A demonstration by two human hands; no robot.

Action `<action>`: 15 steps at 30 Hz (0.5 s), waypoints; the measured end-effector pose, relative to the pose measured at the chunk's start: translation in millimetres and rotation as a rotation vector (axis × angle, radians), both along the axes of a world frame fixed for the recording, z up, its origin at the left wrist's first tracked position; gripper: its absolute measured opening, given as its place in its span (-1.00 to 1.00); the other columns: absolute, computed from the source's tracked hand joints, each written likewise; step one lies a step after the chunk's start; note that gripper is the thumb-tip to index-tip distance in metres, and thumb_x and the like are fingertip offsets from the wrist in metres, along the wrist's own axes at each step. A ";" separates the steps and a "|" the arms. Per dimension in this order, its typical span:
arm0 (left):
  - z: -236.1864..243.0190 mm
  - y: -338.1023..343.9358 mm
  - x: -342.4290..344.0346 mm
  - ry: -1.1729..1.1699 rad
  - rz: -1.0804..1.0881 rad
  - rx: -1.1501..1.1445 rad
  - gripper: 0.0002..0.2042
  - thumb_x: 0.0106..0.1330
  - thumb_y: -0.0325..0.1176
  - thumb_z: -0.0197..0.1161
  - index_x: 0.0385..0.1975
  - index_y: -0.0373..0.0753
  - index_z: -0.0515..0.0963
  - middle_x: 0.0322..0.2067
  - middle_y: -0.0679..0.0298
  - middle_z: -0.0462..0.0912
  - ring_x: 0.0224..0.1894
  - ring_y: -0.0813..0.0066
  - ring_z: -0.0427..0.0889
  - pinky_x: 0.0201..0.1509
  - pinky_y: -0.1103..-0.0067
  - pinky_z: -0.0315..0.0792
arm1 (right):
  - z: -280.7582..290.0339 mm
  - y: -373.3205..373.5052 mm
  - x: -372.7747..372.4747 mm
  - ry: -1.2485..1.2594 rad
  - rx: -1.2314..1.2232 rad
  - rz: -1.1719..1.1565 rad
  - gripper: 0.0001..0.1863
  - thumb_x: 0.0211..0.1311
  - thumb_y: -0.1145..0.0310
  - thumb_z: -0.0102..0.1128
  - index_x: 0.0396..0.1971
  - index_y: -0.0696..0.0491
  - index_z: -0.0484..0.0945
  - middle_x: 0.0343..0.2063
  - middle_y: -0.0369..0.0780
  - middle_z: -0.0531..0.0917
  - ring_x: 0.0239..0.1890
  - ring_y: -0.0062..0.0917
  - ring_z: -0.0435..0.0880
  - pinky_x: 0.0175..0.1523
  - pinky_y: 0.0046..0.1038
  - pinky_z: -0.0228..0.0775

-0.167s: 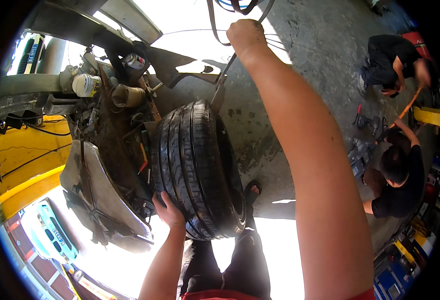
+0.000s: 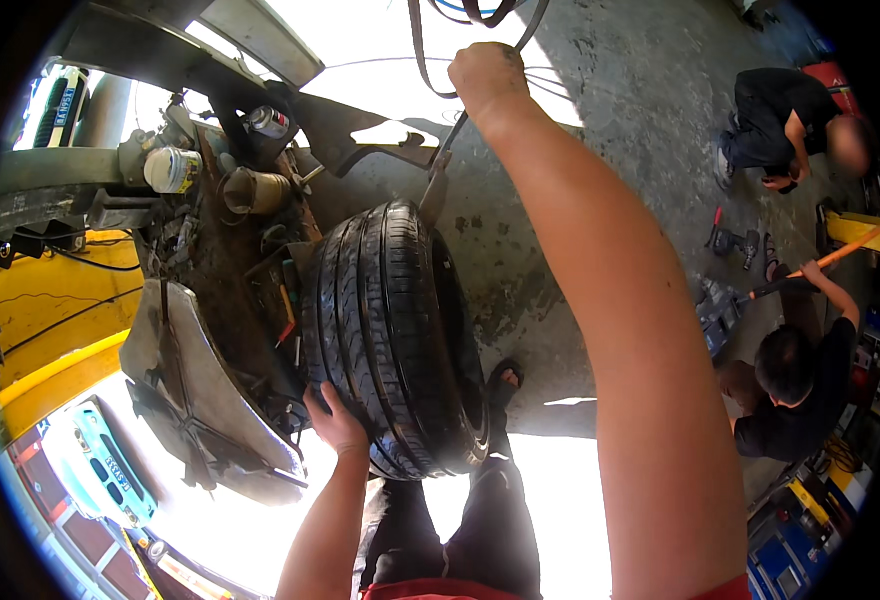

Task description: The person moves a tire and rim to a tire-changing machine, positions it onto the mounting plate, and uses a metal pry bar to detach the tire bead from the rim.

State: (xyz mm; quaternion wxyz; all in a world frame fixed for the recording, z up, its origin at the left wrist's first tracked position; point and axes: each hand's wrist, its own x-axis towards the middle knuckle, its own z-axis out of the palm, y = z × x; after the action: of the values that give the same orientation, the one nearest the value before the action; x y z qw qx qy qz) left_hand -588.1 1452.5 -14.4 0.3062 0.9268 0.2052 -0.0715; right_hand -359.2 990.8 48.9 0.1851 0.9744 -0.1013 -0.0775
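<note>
A black car tyre (image 2: 368, 330) stands upright in front of my legs, its tread facing left and up. My left hand (image 2: 342, 425) rests on the near left of the tyre, with fingers stretched and thumb apart. Far ahead, my right arm is extended and my right hand (image 2: 487, 80) is closed in a fist on a dark bead breaker handle (image 2: 456, 130). The bead breaker's blade (image 2: 435, 195) reaches down to the tyre's far side. My fingers hide the gripped part of the handle.
Left of the tyre is a tyre changer with a metal turntable (image 2: 205, 390), a white tub (image 2: 172, 170) and a brown cup (image 2: 253, 191). A co-worker (image 2: 798, 370) holds an orange-handled bar (image 2: 840, 255) at right; another person (image 2: 785, 125) crouches beyond. A power tool (image 2: 732, 242) lies on the floor.
My right hand has shifted very slightly left and nearer with the handle. My left hand and the tyre stay put. At right, the co-worker's orange-handled bar has swung lower.
</note>
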 end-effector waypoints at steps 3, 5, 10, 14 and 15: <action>-0.9 1.7 -0.3 -0.016 -0.010 0.006 -0.34 0.47 0.17 0.02 0.26 -0.33 0.42 0.17 -0.16 0.55 0.23 -0.16 0.48 0.34 0.26 0.28 | -1.7 5.3 -3.1 -0.033 -0.004 -0.017 -0.89 -0.04 0.49 0.38 -0.46 -0.01 0.79 -0.45 -0.29 0.77 -0.30 -0.38 0.80 -0.39 -0.25 0.66; -0.8 2.0 -0.6 -0.021 -0.012 0.017 -0.35 0.47 0.17 0.02 0.26 -0.33 0.42 0.17 -0.16 0.55 0.22 -0.16 0.49 0.35 0.26 0.28 | -2.6 8.7 -5.0 -0.013 -0.002 -0.039 -0.89 -0.03 0.49 0.38 -0.46 -0.01 0.79 -0.45 -0.29 0.77 -0.31 -0.38 0.80 -0.40 -0.24 0.65; 1.4 1.9 -4.5 -0.024 -0.005 0.004 -0.35 0.47 0.16 0.03 0.26 -0.33 0.41 0.16 -0.17 0.55 0.21 -0.18 0.49 0.33 0.25 0.30 | -4.3 16.1 -6.5 0.008 -0.007 -0.035 -0.89 -0.04 0.48 0.39 -0.45 0.00 0.78 -0.46 -0.30 0.77 -0.31 -0.39 0.80 -0.41 -0.26 0.63; 0.7 4.0 -7.9 -0.013 0.010 0.019 -0.34 0.46 0.17 0.03 0.27 -0.33 0.41 0.17 -0.18 0.54 0.21 -0.20 0.48 0.33 0.24 0.30 | -3.4 22.4 -8.2 0.049 -0.019 -0.040 -0.86 -0.02 0.50 0.38 -0.42 -0.02 0.79 -0.44 -0.32 0.77 -0.30 -0.41 0.80 -0.42 -0.27 0.63; 0.1 4.8 -8.1 -0.010 0.017 0.014 -0.34 0.46 0.16 0.04 0.27 -0.34 0.41 0.17 -0.18 0.54 0.22 -0.21 0.48 0.33 0.23 0.30 | -2.3 23.0 -8.4 0.030 0.041 -0.070 -0.84 0.01 0.50 0.37 -0.37 -0.03 0.80 -0.39 -0.32 0.78 -0.27 -0.41 0.80 -0.40 -0.28 0.64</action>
State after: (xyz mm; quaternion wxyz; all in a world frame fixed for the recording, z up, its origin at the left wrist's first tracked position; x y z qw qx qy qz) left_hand -596.2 1457.3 -14.3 0.3014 0.9275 0.2122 -0.0627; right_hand -367.6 1013.8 46.6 0.1640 0.9725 -0.1312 -0.1006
